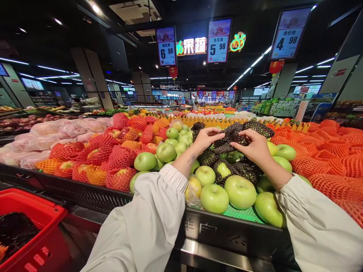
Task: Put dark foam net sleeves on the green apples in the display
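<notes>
Over the apple bin, both my hands are at a crumpled black foam net [230, 139]. My left hand [208, 139] has its fingers curled onto the net's left side. At the right side, my right hand [255, 145] holds the net between thumb and index finger. Whether an apple sits inside that net cannot be made out. More black foam nets [258, 129] lie just behind and below my hands, some around green fruit. Bare green apples [240, 192] surround them, and a yellowish fruit in clear plastic [193, 187] lies by my left forearm.
Apples in red and orange foam nets [120, 158] are piled to the left, with pale wrapped fruit [45, 128] beyond. Orange-netted fruit [334, 166] fills the right side. The bin's black front edge [227, 223] runs below my arms. A red basket [34, 215] stands lower left.
</notes>
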`<state>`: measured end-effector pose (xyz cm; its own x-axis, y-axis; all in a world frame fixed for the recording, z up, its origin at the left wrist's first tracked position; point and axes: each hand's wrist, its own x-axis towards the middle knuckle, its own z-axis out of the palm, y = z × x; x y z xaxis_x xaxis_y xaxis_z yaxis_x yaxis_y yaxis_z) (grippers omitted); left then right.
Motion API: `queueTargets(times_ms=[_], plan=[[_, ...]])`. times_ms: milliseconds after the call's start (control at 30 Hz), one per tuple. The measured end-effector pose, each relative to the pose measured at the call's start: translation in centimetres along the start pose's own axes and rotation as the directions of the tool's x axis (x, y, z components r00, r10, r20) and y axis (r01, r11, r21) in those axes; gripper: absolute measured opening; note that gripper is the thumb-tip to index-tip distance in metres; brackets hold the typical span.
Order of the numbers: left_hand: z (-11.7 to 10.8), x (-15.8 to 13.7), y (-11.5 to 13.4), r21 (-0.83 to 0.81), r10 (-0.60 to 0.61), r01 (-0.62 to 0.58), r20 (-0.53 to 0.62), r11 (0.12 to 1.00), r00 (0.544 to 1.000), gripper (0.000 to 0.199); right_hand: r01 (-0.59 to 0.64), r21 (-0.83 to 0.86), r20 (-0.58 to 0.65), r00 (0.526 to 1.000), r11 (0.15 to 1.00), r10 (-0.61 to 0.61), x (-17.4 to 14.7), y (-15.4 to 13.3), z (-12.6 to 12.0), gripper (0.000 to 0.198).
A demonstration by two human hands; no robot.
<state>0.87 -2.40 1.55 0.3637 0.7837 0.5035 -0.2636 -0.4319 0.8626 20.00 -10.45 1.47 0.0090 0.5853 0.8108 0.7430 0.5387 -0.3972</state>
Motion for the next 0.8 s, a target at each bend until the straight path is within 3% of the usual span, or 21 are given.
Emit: queueTargets(times_ms=[133,300,367,500,633,733,800], plan=[[-0.1,0.2,-0.4,-0.009,0.066,-0.065,0.090,0.998,0.994,0.034,-0.146,0.068,-0.006,0.989,0.987,0.147,0.0,0.2,0.0,0.043],[-0.6,0.9,-1.3,0.101,0.039,-0.022,-0.172,0.995,0.984,0.048,-0.151,0.190,-0.084,0.982,0.970,0.169,0.4,0.1,0.0,0.042],[-0.7,1.0,-1.4,0.137,0.017,0.013,-0.214,0.990,0.977,0.047,-0.170,0.286,-0.013,0.983,0.943,0.181,0.4,-0.2,0.1,0.041],[-0.4,0.6,-1.0,0.148,0.007,0.007,-0.095,0.989,0.995,0.033,-0.319,0.504,0.222,0.946,0.803,0.237,0.3,-0.8,0.2,0.035],[-0.1,0.4,-0.6,0.055,0.033,-0.031,-0.043,0.998,0.999,0.029,-0.456,0.582,0.295,0.890,0.673,0.348,0.2,-0.6,0.0,0.041],[0.0,0.4,-0.2,-0.007,0.047,-0.048,-0.054,0.999,0.997,0.033,-0.512,0.572,0.329,0.859,0.641,0.392,0.2,-0.6,0.0,0.040],[0.0,0.2,0.0,-0.035,0.042,-0.043,-0.031,0.998,0.999,0.035,-0.515,0.546,0.406,0.852,0.660,0.330,0.0,-1.0,0.2,0.046]])
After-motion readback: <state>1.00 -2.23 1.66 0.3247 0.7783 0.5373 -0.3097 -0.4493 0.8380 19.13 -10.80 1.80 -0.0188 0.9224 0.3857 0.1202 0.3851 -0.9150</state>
